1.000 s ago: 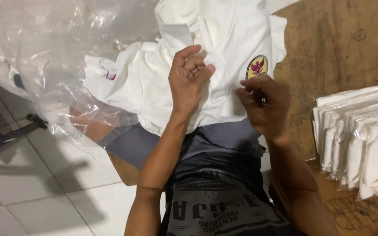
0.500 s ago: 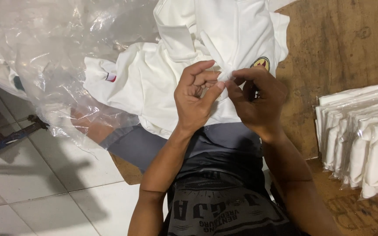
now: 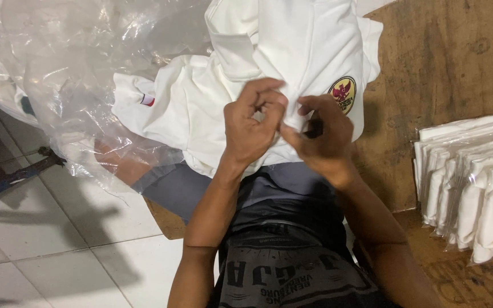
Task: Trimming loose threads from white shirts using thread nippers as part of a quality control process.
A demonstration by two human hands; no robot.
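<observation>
Both your left hand (image 3: 252, 128) and right hand (image 3: 320, 137) pinch the white folded cotton shirt (image 3: 269, 63) just left of its round red-and-yellow chest badge (image 3: 342, 95), over your lap. Risk: tugging drags its hem off onto the tiled floor (image 3: 58, 251).

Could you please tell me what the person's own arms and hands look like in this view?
Both arms are bare from the hands to the frame edge, with no sleeves, gloves, watch or visible rings. The left hand and right hand show nothing worn.
</observation>
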